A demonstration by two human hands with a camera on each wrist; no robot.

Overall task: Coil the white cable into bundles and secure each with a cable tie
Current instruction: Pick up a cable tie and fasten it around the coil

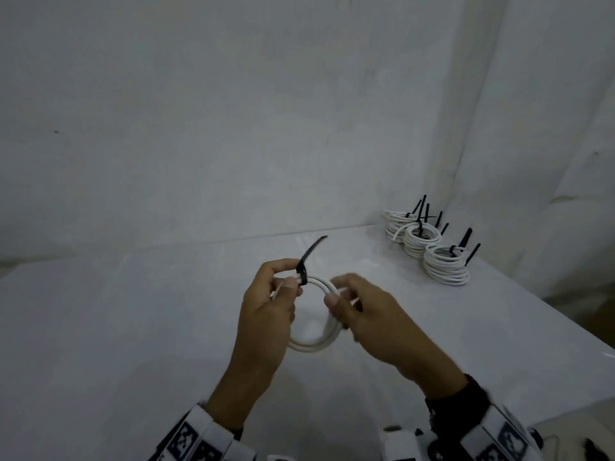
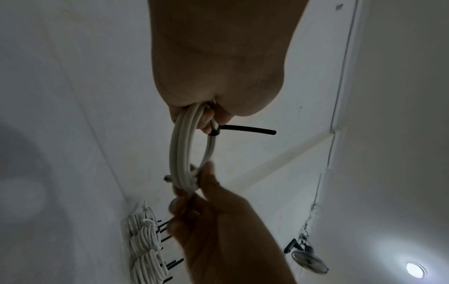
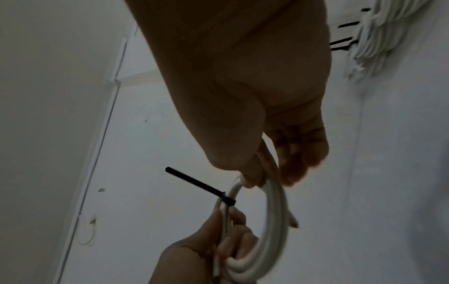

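White cable (image 1: 311,341) coil gripped by left hand (image 1: 266,314) and right hand (image 1: 369,314), black cable tie (image 1: 307,261) fastened, no legible writing

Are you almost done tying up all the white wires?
Done: three stacks of tied white cable coils stand at the table's far right corner, black tie tails sticking up. In hand: the left hand and right hand hold one more round white cable coil, with a black plastic cable tie already around it. Left: setting it with the others. No loose cable shows here.
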